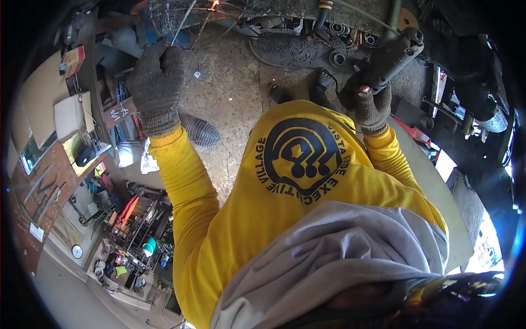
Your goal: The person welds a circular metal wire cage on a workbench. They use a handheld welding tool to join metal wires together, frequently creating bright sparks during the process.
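A grey-brown knit glove covers my left hand [158, 90], raised at the upper left with its fingers curled closed. A thin metal rod [183, 23] runs up from beside its fingertips; whether the fingers grip it I cannot tell. My right hand [373, 109], in a similar glove with the thumb tip bare, is closed around a dark grey power tool with a cylindrical body, which looks like an angle grinder [392, 61]. The tool slants up and to the right, away from my body. Beyond the left hand, a small orange glow [213, 5] shows among metal bars at the top edge.
A workbench edge [263, 10] spans the top, with metal rings [338, 57] and dark debris below it. Concrete floor [235, 82] lies between my hands. Cardboard boxes [71, 118] and a cluttered rack [139, 225] stand at left. Dark machinery [474, 71] is at right.
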Motion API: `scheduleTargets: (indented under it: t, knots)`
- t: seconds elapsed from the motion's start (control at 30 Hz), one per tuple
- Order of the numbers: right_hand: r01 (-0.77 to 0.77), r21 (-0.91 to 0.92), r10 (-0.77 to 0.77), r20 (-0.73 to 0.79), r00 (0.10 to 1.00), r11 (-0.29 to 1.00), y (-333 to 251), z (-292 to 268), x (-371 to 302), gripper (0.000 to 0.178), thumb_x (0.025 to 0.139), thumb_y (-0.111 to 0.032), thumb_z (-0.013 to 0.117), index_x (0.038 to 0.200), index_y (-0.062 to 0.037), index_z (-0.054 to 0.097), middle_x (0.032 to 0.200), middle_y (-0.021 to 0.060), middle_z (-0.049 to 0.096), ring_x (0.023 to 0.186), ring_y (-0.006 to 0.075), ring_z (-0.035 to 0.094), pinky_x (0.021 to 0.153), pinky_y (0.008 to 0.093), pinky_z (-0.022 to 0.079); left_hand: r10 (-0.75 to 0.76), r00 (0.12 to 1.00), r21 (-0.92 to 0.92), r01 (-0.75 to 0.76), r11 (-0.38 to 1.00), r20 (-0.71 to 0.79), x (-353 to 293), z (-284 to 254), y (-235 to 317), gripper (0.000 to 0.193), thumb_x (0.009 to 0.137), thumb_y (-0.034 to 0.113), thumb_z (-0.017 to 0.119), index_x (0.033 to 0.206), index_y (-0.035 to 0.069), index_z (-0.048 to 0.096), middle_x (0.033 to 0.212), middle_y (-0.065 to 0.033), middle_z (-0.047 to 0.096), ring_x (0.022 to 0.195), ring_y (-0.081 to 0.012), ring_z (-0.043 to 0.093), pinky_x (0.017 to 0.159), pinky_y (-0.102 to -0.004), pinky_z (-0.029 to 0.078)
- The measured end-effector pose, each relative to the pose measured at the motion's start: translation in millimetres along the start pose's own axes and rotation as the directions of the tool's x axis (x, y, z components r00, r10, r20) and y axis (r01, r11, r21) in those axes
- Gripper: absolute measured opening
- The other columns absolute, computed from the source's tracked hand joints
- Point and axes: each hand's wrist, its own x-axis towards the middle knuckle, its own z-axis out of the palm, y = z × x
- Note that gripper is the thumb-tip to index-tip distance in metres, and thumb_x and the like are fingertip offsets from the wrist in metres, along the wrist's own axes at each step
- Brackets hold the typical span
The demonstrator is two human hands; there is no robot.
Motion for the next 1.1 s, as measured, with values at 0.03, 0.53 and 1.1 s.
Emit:
scheduleTargets:
  t: [0.03,0.53,1.1]
  knots:
    - [-0.002,0.003,0.002,-0.001,1.000,1.000,1.2,-2.0,-0.1,0.057,0.093,-0.036,0.072,0.128,0.0016,0.046,0.089,0.0072,0.066,0.065,0.0119,0.060,0.057,0.0231,0.046,-0.005,1.000,0.000,0.005,1.000,0.005,-0.8,-0.6,-0.5,0.023,0.085,0.021,0.075,0.104,0.008,0.073,0.088,-0.0101,0.074,0.076,-0.0228,0.073,0.070,-0.0329,0.057]
    - [-0.033,-0.051,0.032,-0.013,0.999,0.998,21.2,-10.5,-0.3,0.053,0.092,-0.033,0.073,0.125,0.0035,0.053,0.100,0.0052,0.064,0.088,0.0125,0.060,0.083,0.0287,0.049,0.006,1.000,0.016,-0.006,1.000,0.001,-1.7,0.0,-1.9,0.024,0.084,0.019,0.076,0.105,0.007,0.074,0.087,-0.0093,0.074,0.075,-0.0218,0.073,0.069,-0.0321,0.056]
    - [-0.021,-0.052,0.020,-0.014,1.000,0.998,20.8,-10.4,2.4,0.064,0.090,-0.038,0.075,0.132,-0.0001,0.045,0.091,0.0069,0.059,0.071,0.0133,0.056,0.060,0.0270,0.046,-0.046,0.999,-0.046,0.046,0.998,0.013,-0.7,-0.1,6.9,0.022,0.087,0.021,0.072,0.103,0.006,0.072,0.085,-0.0086,0.072,0.073,-0.0220,0.069,0.068,-0.0342,0.055]
